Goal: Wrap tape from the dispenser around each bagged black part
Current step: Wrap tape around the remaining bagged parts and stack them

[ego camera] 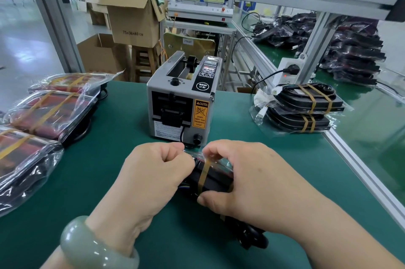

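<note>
A bagged black part (215,180) lies on the green mat just in front of the grey tape dispenser (180,102). My left hand (155,172) grips its left end, fingers curled. My right hand (247,178) curls over its right side, thumb underneath, fingertips on the top of a strip of amber tape (203,175) that runs across the bag. Much of the part is hidden under both hands; its dark cable end (252,238) shows below my right wrist.
Taped bagged parts lie in a row at the left (50,110), and two more are stacked at the right (306,106). A large pile of bagged parts (350,53) sits beyond the aluminium rail (359,165). Cardboard boxes (133,20) stand behind the bench.
</note>
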Tool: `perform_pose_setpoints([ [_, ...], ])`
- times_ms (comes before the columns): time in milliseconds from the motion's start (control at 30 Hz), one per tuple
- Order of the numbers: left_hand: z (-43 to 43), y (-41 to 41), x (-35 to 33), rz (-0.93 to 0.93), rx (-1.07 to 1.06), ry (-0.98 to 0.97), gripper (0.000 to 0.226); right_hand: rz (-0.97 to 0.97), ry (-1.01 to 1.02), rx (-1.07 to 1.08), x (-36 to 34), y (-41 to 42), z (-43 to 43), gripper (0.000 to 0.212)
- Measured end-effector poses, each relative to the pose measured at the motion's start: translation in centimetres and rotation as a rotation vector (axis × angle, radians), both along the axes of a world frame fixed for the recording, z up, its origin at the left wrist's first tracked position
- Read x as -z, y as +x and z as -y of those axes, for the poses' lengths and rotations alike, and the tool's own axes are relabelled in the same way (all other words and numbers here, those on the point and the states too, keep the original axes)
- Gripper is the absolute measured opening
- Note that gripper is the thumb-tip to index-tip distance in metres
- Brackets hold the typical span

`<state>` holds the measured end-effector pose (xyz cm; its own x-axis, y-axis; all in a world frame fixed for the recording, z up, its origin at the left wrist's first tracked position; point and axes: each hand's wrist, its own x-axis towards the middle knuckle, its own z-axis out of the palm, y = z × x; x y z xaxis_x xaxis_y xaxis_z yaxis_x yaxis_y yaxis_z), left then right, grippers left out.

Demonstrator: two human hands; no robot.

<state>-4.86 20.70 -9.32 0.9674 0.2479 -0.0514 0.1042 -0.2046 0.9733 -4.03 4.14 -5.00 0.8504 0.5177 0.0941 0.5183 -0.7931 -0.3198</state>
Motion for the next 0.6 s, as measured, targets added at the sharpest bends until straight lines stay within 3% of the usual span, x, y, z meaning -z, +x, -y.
perform_pose_setpoints([
  [200,0.49,-0.37,-0.24,0.024,-0.047,0.041,0.019,-0.022,0.003,0.003,0.06,0.11,0.06,0.054],
  [433,0.71,-0.48,-0.15,0.063,-0.090,0.110,0.017,-0.027,0.009,-0.001,0.00,0.20,0.09,0.053],
  [600,0.85,-0.39,0.16,0.092,-0.106,0.133,0.011,-0.027,0.034,-0.010,0.02,0.07,0.07,0.067],
])
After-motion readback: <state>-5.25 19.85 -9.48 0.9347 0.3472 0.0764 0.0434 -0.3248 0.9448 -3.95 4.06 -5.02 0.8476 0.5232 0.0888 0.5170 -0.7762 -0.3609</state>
